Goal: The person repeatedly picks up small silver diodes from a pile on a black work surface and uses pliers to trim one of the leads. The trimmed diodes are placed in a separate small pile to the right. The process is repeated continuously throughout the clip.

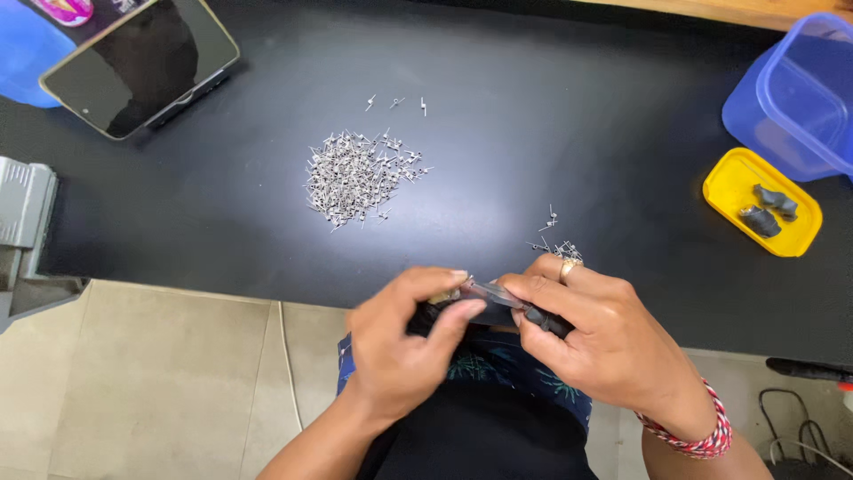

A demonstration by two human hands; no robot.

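Dark part (498,300) mostly hidden inside both grips; kind indeterminable. Blue container (800,98) cut off at frame's upper right edge.

dark grey part (524,311): small, elongated, held between both hands just off the table's near edge, lying roughly level | thin metal pin (466,286): silvery, tiny, pinched at the part's left end, details too small to tell
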